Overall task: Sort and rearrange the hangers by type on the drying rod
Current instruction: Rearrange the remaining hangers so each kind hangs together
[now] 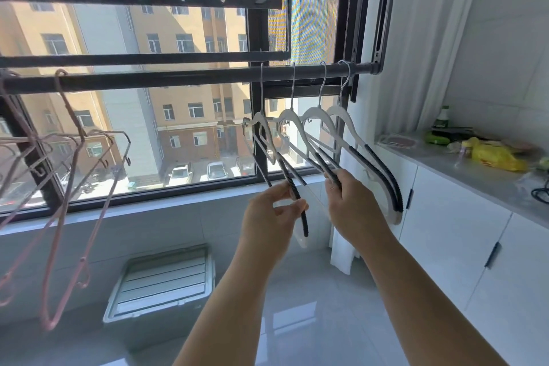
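Overhead, the dark metal rod [178, 78] carries four white hangers [315, 115] above the fingers, their smooth curved arms edged with black ribbed strips. The left hand [271, 211] pinches one ribbed arm between thumb and fingertips, and the right hand [355, 202] pinches the neighbouring one. Thin pink hangers [72, 117] hang well left of the fingers. A crumpled yellow bag [494, 154] lies on the grey counter [445, 171] to their right.

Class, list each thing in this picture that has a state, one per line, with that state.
White hangers: four, hooked on the drying rod, right end.
Pink hangers: hooked on the rod, left end.
Left hand: pinches one white hanger's black arm.
Right hand: grips the neighbouring white hanger's arm.
Cabinet doors: shut.
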Motion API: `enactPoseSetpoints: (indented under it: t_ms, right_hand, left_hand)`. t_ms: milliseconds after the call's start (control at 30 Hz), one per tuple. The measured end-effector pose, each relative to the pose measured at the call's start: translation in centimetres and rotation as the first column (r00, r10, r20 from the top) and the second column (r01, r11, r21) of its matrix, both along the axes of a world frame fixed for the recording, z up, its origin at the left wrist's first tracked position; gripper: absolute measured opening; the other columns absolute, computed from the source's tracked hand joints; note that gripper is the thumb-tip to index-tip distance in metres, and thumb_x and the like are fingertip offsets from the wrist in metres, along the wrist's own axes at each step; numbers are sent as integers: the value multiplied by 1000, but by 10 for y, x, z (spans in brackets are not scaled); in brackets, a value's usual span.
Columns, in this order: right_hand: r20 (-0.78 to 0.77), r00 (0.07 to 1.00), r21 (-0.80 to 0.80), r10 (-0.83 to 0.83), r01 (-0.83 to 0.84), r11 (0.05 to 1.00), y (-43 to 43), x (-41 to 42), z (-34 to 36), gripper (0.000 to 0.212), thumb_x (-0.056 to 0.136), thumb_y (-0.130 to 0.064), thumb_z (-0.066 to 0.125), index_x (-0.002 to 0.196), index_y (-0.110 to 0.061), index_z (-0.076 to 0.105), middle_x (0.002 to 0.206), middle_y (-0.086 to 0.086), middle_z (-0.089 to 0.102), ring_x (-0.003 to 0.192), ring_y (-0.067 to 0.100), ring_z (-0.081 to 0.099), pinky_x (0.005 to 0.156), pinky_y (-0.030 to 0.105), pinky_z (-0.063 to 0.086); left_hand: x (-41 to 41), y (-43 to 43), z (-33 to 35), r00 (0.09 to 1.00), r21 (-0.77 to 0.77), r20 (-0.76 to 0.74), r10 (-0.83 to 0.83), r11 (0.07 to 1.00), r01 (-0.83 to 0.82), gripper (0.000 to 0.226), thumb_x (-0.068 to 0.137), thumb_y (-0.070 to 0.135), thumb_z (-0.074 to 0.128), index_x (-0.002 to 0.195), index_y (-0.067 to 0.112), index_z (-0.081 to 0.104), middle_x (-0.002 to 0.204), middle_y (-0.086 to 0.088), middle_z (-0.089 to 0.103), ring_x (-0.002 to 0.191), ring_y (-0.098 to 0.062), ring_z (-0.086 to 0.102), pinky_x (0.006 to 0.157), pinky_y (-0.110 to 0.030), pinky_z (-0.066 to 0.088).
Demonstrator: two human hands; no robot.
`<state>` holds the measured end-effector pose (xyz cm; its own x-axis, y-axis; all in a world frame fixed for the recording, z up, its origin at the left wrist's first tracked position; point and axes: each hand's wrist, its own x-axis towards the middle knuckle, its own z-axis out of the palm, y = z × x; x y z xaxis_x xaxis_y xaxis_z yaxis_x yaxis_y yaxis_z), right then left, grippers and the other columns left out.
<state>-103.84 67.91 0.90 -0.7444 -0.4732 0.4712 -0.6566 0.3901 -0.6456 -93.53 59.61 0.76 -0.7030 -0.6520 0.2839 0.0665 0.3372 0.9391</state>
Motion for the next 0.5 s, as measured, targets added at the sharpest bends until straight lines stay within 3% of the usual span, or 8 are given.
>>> enactPoseSetpoints:
  t_ms: [133, 267, 400, 500]
  right_hand:
    - [19, 1000, 3, -1, 1, 1000, 3, 3, 5, 28, 97, -28, 36, 111, -10, 52, 86, 7, 65, 78, 27, 64, 74, 40, 53]
    - [-29, 999, 56, -43, 45, 997, 9, 9, 10, 33, 96, -32, 36, 121, -13, 48, 111, 8, 63, 99, 26, 60, 79, 30, 44]
    - [-298, 943, 71, -152, 180, 981, 14, 22, 13, 47, 94, -33, 42, 133, -8, 41, 132, 13, 47, 122, 29, 43, 97, 34, 36]
    - [-380, 921, -21, -87, 85, 996, 8, 45, 22, 46, 91, -36, 43, 129, -10, 45, 130, 10, 48, 123, 25, 39, 98, 26, 28]
  left_hand:
    - [-4, 2, -1, 1000, -6, 19, 1, 1000, 0, 39, 85, 12, 62, 123, 10, 54, 104, 4, 66, 88, -8, 67, 67, -1, 44]
    - [-5, 2, -1, 1000, 16, 23, -3, 1000, 2, 44, 85, 13, 62, 127, 10, 51, 115, 1, 65, 95, -12, 66, 75, -11, 43]
    - [-3, 2, -3, 999, 4, 40, 14, 1000, -14, 44, 86, 17, 61, 128, 14, 50, 117, 7, 63, 97, -7, 64, 69, -1, 39]
    - [12, 0, -2, 999, -13, 52, 16, 1000, -15, 47, 88, 21, 58, 133, 16, 45, 111, 13, 59, 96, 2, 57, 64, 8, 35]
